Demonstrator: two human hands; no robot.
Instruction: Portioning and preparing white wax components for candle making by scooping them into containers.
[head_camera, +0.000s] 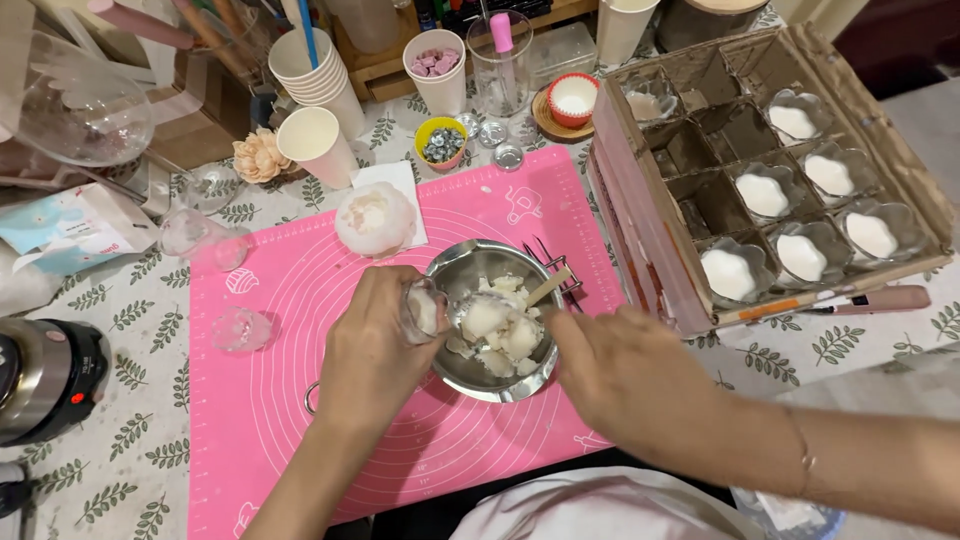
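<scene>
1. Holding a small glass cup (424, 310) tipped against the near-left rim of the metal bowl (470, 375), your left hand (372, 350) has its grip wrapped closed around the cup's body.
2. Your right hand (620, 375) sits at the bowl's right edge; a wooden stick (548, 288) pokes out beside it, but you cannot tell from here whether the grip is on it.
3. The bowl stands on the pink mat (280, 330) in the middle of the bench, filled with white wax chunks (495, 325).
4. Judge the cup as light, stiff, breakable and likely slick with wax: take it around the sides, not the thin lip.
5. The chunks look brittle and greasy; they would probably crumble or slip under a pinch.
6. At far right, a cardboard divider box (640, 190) holds similar filled cups.
</scene>
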